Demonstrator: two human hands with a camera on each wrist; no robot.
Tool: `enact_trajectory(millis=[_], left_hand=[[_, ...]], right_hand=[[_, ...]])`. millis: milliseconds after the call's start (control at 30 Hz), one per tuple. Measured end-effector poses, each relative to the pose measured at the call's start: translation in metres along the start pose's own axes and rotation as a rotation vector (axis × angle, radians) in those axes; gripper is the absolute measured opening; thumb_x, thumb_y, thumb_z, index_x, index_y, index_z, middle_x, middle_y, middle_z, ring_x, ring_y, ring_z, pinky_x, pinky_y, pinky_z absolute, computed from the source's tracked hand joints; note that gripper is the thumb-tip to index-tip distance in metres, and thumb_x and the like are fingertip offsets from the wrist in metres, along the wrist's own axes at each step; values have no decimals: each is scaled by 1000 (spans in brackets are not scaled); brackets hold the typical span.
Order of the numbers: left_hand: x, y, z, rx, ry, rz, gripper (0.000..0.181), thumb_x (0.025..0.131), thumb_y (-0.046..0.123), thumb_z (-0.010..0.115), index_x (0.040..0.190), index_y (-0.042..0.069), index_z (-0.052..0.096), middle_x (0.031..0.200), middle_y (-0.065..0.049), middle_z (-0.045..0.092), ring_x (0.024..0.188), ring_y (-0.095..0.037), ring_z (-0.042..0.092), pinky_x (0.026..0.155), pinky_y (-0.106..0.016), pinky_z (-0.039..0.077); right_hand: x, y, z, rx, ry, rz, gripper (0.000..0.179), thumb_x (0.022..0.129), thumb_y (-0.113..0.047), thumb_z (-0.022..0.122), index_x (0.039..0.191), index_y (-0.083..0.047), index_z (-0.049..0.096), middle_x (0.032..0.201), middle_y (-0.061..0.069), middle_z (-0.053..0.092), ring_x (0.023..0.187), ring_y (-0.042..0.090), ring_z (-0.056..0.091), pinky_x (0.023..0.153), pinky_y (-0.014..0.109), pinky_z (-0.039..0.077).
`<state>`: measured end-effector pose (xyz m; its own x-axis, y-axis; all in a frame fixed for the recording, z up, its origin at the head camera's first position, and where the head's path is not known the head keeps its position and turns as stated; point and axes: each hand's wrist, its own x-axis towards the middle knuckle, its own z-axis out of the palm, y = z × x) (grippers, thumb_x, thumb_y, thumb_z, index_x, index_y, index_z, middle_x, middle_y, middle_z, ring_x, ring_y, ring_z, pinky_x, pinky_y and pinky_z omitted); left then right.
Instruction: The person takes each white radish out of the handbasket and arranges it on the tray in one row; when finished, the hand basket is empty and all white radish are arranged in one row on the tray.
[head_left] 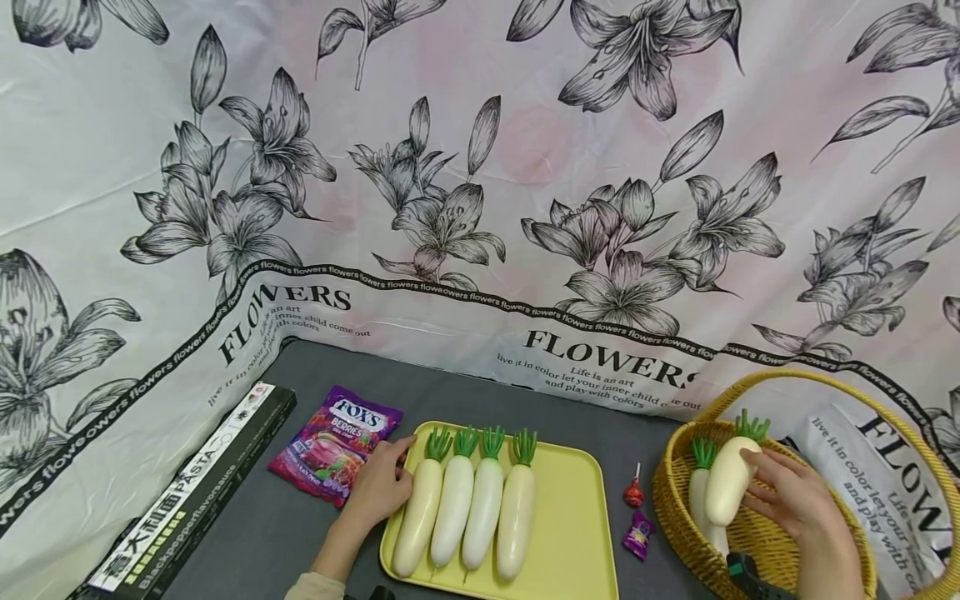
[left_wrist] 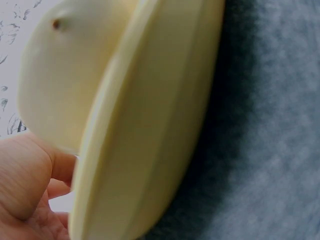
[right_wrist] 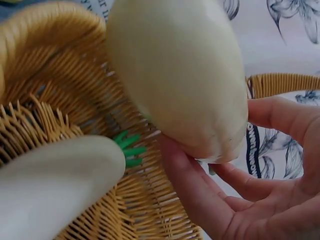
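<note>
1. Over the basket [head_left: 670, 493], right hand [head_left: 798, 493] pinches one radish [head_left: 727, 487] near its leafy end, seemingly keeping its body free;
2. left hand [head_left: 381, 483] at tray [head_left: 570, 517] rim, perhaps steadying; cannot tell whether gripping;
3. four radishes [head_left: 482, 508] lie parallel, likely saving space.

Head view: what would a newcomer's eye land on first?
Probably the four green-topped white radishes lined up on the yellow tray at lower centre. Next, the right hand holding another radish at the wicker basket, lower right. Behind them spreads a boldly lily-printed cloth.
</note>
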<state>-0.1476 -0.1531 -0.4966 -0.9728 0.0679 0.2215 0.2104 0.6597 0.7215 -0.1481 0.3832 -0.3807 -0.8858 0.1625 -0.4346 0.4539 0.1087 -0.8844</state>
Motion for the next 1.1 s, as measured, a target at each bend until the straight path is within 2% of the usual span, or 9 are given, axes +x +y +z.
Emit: enact_trajectory(millis=[133, 200, 267, 367, 433, 633, 767, 867, 1100], left_hand=[[-1, 0, 0, 0, -1, -2, 52, 77, -5, 55, 129, -3, 61, 88, -9, 52, 74, -18, 44, 64, -32, 36], [-1, 1, 0, -1, -4, -2, 52, 78, -5, 55, 130, -2, 61, 88, -9, 51, 75, -18, 44, 64, -32, 36], [0, 1, 1, -2, -7, -1, 52, 78, -5, 55, 130, -3, 61, 89, -9, 52, 75, -18, 44, 64, -32, 36], [0, 0, 1, -10, -11, 1, 52, 78, -4, 55, 130, -3, 61, 89, -9, 51, 75, -18, 44, 64, -32, 36], [0, -1, 2, -8, -4, 2, 52, 78, -5, 56, 129, -3, 61, 88, -8, 51, 75, -18, 44, 64, -32, 36], [1, -2, 2, 2, 9, 1, 52, 77, -5, 56, 129, -2, 62, 87, -7, 51, 73, -18, 45, 64, -33, 37], [0, -1, 1, -4, 1, -3, 52, 78, -4, 56, 129, -2, 62, 88, -7, 50, 74, -18, 44, 64, -32, 36], [-1, -1, 0, -3, 4, -3, 52, 78, -4, 56, 129, -1, 62, 88, -7, 51, 74, -18, 45, 64, -33, 36], [0, -1, 0, 1, 5, -2, 52, 78, -4, 56, 129, -1, 62, 88, -7, 51, 74, -18, 45, 64, -33, 37]], right_hand=[[-6, -3, 7, 12, -33, -33, 93, 100, -41, 50, 152, -2, -17, 155, 35, 0, 81, -1, 58, 85, 34, 53], [-9, -3, 10, 25, -45, -54, 92, 101, -40, 49, 152, -2, -16, 148, 37, 23, 83, -1, 58, 86, 33, 53], [-13, -3, 14, 50, -49, -76, 91, 101, -37, 50, 153, -2, -14, 127, 20, 52, 84, 1, 60, 85, 32, 53], [-18, -3, 21, 104, -38, -88, 90, 100, -34, 54, 155, -4, -10, 97, -17, 55, 85, 3, 63, 82, 31, 54], [-21, -2, 28, 129, -35, -91, 90, 99, -34, 55, 156, -5, -9, 92, -22, 56, 85, 4, 63, 82, 30, 54], [-28, 2, 49, 164, -24, -84, 87, 99, -35, 55, 158, -9, -5, 91, -22, 57, 86, 5, 64, 84, 30, 53], [-31, 6, 61, 212, 8, -74, 68, 98, -33, 57, 152, -23, 17, 90, -19, 59, 84, 6, 65, 81, 29, 54], [-34, 6, 73, 218, 37, -72, 61, 97, -33, 60, 146, -25, 26, 91, -17, 60, 83, 6, 66, 78, 28, 54], [-36, 8, 104, 163, 79, -126, 82, 97, -31, 61, 158, -10, 11, 105, -7, 55, 82, 6, 67, 76, 30, 55]])
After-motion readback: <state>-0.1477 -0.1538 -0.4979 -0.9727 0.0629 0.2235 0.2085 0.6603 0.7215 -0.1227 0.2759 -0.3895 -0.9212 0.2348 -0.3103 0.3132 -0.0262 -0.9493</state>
